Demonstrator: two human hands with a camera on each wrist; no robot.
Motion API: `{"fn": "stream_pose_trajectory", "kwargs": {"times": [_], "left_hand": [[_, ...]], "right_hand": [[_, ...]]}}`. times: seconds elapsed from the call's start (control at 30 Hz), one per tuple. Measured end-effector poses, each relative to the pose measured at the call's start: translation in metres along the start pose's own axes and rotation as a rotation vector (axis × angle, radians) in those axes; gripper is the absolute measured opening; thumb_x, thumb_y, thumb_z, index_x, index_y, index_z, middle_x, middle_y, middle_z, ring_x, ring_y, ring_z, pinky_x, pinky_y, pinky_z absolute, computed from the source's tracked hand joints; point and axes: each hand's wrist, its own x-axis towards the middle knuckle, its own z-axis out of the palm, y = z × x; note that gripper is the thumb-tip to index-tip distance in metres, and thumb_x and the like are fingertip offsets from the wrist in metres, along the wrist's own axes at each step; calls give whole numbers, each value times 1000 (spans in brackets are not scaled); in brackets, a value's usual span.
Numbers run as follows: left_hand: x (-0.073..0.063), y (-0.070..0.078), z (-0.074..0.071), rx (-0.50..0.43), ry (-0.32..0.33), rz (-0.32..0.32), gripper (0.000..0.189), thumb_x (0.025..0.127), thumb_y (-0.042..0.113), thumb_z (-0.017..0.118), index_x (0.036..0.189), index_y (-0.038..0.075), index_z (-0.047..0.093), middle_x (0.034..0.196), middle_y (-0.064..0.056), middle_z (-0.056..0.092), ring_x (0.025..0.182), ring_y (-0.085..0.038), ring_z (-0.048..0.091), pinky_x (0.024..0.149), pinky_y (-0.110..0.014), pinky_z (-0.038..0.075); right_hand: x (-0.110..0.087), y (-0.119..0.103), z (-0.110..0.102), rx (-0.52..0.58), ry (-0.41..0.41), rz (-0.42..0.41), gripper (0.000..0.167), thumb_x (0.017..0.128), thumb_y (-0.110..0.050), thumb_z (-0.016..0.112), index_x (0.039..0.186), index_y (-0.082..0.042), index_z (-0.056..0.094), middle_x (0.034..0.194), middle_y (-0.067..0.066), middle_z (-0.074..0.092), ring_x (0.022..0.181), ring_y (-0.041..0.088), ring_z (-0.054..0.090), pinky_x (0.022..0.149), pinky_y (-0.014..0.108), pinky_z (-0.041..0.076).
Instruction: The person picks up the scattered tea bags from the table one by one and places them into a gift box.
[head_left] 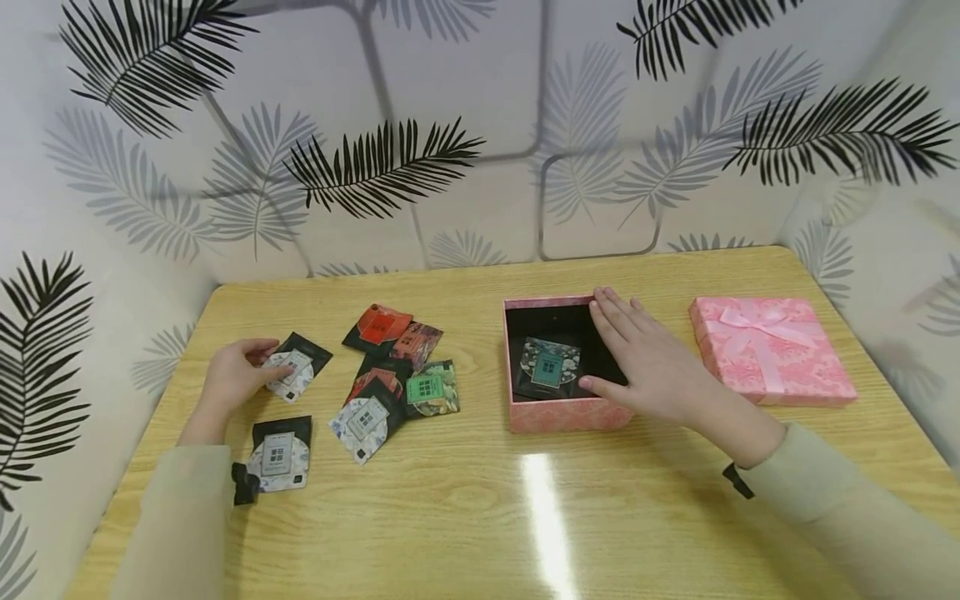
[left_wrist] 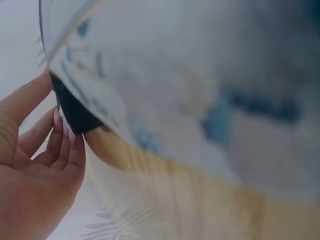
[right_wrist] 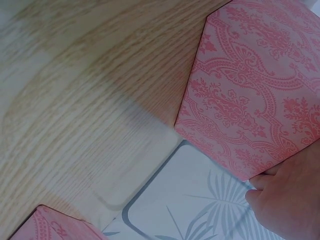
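At the left of the table, my left hand (head_left: 234, 372) pinches a black-and-white sachet (head_left: 296, 365) by its edge, between thumb and fingers. The left wrist view shows the hand (left_wrist: 45, 165) at that edge, with white and blue print (left_wrist: 150, 90) filling most of the picture, blurred. My right hand (head_left: 648, 362) rests over the right side of a pink patterned box (head_left: 566, 419), fingers extended along its rim and thumb over the inside. Inside the black-lined box lies a dark sachet with a teal label (head_left: 549, 367). In the right wrist view, fingers touch the box wall (right_wrist: 250, 90).
Another black-and-white sachet (head_left: 279, 457) lies by the left wrist. Between the hands, several overlapping sachets include a red one (head_left: 381, 327) and a green-labelled one (head_left: 432, 390). A pink lid with a bow (head_left: 780, 350) lies right of the box. Leaf-patterned fabric (head_left: 465, 208) borders the wooden table.
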Motion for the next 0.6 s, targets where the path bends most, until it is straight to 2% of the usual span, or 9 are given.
{"fn": "stream_pose_trajectory", "kwargs": {"times": [0.13,0.2,0.33,0.47,0.53,0.6], "left_hand": [[1,-2,1,-28,12,-40,58,98,20,79,143,-10,59,132,-33,63,112,-38,61,76,-20,49],[1,-3,1,-41,22,-61,56,98,20,78,142,-9,61,131,-32,63,107,-31,61,68,-13,47],[0,-2,0,-73,46,-92,52,99,18,77,140,-8,62,131,-31,64,103,-23,60,65,-9,46],[0,-1,1,-119,82,-127,48,99,15,76,139,-8,64,131,-29,66,90,-4,59,66,-6,47],[0,0,1,-153,105,-158,46,99,14,76,139,-8,65,123,-21,71,81,8,54,66,-5,48],[0,1,1,-190,124,-191,43,100,13,74,138,-6,66,110,-7,74,76,14,53,66,-5,49]], "right_hand": [[-1,0,1,1,2,2,101,103,-57,60,167,7,15,177,25,10,166,41,11,135,58,16],[0,0,1,4,7,2,101,103,-56,61,167,7,16,177,25,10,166,41,11,135,58,15],[0,0,2,4,10,1,101,103,-56,61,167,7,16,177,25,9,166,41,11,135,58,15],[0,0,1,0,11,-3,101,103,-57,61,166,8,17,177,26,10,166,41,11,135,59,16],[0,0,1,-2,12,-4,101,103,-57,60,166,9,17,177,26,11,166,42,12,134,59,16],[0,0,1,0,13,-4,101,103,-57,61,166,9,18,176,27,11,166,42,12,134,59,17]]}}
